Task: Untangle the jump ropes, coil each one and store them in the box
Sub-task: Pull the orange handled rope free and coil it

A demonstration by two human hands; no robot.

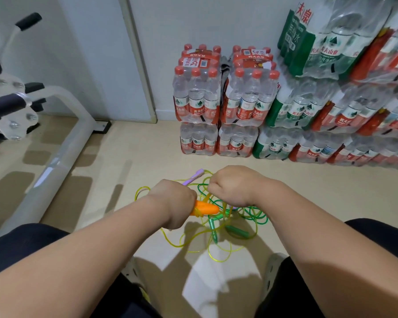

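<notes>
On the floor (308,191) between our knees lies the tangle of jump ropes (247,213), loops of yellow rope (186,239) and green rope (253,214) crossing over one another. Our left hand (172,200) is clenched round an orange handle (207,208) shaped like a carrot, its tip pointing right over the heap. Our right hand (230,183) is just beside it, a little further from us, its fingers curled under. A yellow strand runs up from the heap into that fist, so it seems to be pinching the yellow rope, though the fingertips are hidden from us.

Two green handles (213,228) lie in the near part of the tangle, one pointing towards us and the other slanting to the right. A purple handle (194,176) pokes out at the far side, partly behind our left hand.

Packs of water bottles (216,99) are stacked against the wall beyond, well apart from the ropes. A white exercise frame (62,138) stands to the left. A pale shoe (271,269) shows below the heap.
</notes>
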